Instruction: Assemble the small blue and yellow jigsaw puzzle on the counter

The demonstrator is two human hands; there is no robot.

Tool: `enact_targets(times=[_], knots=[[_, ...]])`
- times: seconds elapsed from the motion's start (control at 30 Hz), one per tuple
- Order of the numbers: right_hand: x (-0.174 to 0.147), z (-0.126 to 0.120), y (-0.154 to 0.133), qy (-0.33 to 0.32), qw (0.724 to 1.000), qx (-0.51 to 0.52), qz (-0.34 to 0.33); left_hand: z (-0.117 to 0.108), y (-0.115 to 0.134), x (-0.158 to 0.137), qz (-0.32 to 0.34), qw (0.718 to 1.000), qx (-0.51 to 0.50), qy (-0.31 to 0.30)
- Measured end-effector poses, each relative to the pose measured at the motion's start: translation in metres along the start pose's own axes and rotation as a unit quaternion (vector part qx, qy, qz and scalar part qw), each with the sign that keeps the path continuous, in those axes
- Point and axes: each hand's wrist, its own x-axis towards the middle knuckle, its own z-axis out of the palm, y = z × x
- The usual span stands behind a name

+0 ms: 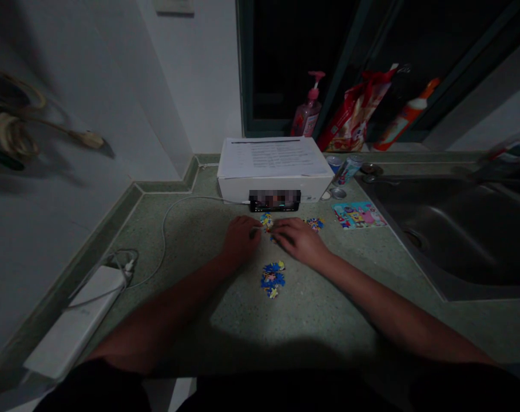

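Observation:
On the green speckled counter, my left hand (241, 239) is closed, its thumb and fingers pinched at the left side of a small cluster of jigsaw puzzle pieces (266, 220). From the other side my right hand (300, 238) reaches in with bent fingers, their tips pressed on the cluster's right edge; the exact pieces under the fingertips are partly hidden. Nearer to me lies a pile of blue and yellow puzzle pieces (272, 279). Another small heap of pieces (314, 224) sits just beyond my right hand.
A phone (275, 201) leans against a white box (277, 166), its cable (163, 234) running left to a white power strip (82, 320). On the right are a colourful cartoon picture card (359, 216), a can (349, 170) and a metal sink (452, 229). A pump bottle (306, 114) stands behind.

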Motion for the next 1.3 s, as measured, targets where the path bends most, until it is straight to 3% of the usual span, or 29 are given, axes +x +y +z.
enact_targets(times=[0.23,0.5,0.67,0.87,1.3], knots=[[0.02,0.019,0.016,-0.011,0.993,-0.117,0.023,0.006,-0.005,0.001,0.023,1.0,-0.013,0.012],[0.021,0.024,0.022,0.005,0.991,-0.128,0.035,0.009,-0.006,0.002,0.017,1.0,-0.017,0.011],[0.021,0.017,0.014,0.048,0.995,-0.004,0.092,0.009,-0.006,0.001,0.018,1.0,-0.026,0.001],[0.016,0.021,0.006,0.056,0.965,0.174,0.189,0.003,-0.002,-0.003,0.046,0.998,-0.036,-0.003],[0.014,0.026,0.003,0.038,0.94,0.269,0.208,0.009,-0.009,-0.001,0.074,0.996,-0.039,0.006]])
